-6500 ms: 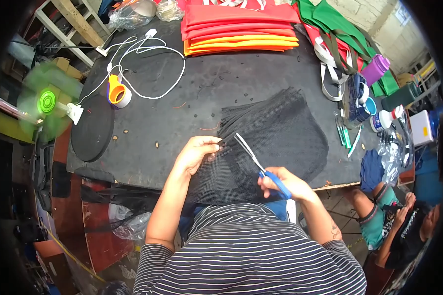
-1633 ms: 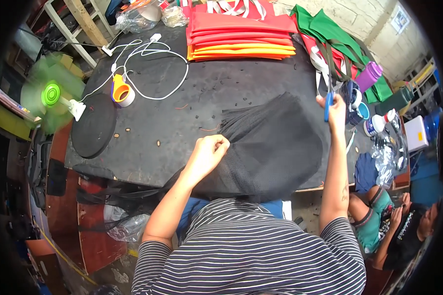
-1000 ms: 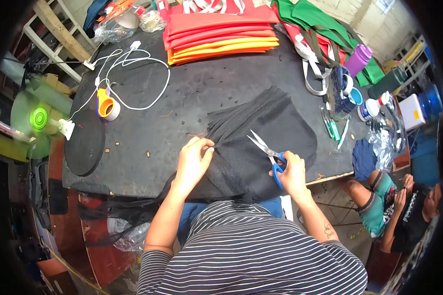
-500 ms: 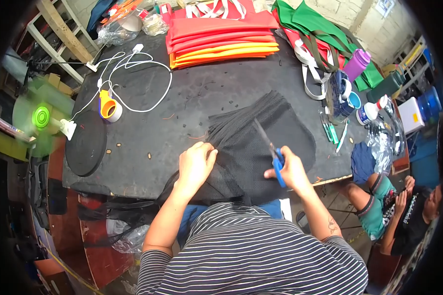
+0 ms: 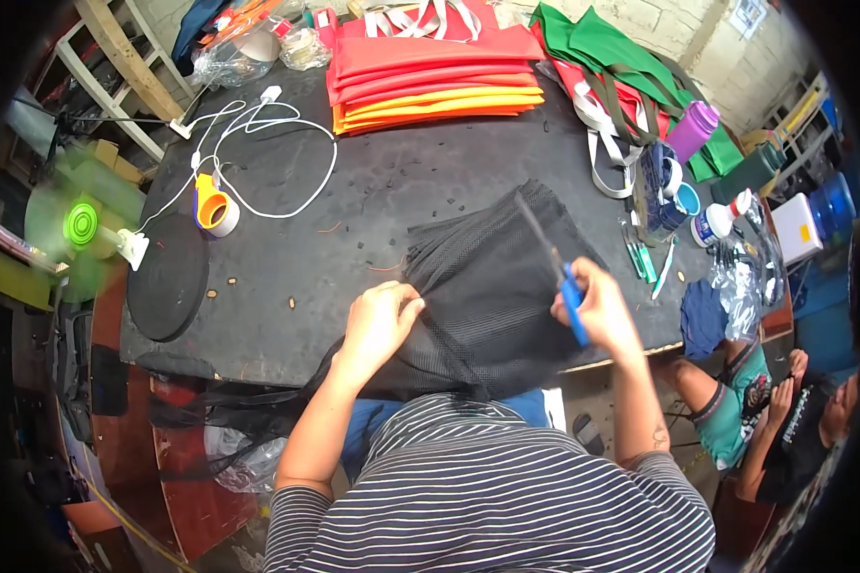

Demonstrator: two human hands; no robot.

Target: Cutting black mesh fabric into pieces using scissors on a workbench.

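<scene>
Black mesh fabric (image 5: pixel 492 310) lies bunched at the table's near edge, part of it hanging over toward my lap. My left hand (image 5: pixel 382 320) is closed on the mesh at its left side, thumb and fingers pinched together. In my right hand (image 5: pixel 602 304) are blue-handled scissors (image 5: pixel 566 277), held above the right part of the mesh. Their blades point away from me and look closed or nearly so. Small dark scraps and orange threads lie on the table beyond the mesh.
Folded red and orange fabric (image 5: pixel 435 81) is stacked at the back. A white cable (image 5: pixel 330 162), tape roll (image 5: pixel 218 215) and black webbing roll (image 5: pixel 167 277) lie left. Rightward are a purple bottle (image 5: pixel 693 131), glue bottle (image 5: pixel 715 224) and green-handled tools (image 5: pixel 643 258). Another person (image 5: pixel 784 420) sits at right.
My right hand has moved right with the scissors, away from the middle of the mesh. The mesh's right part has shifted and folded in. My left hand stays almost in place.
</scene>
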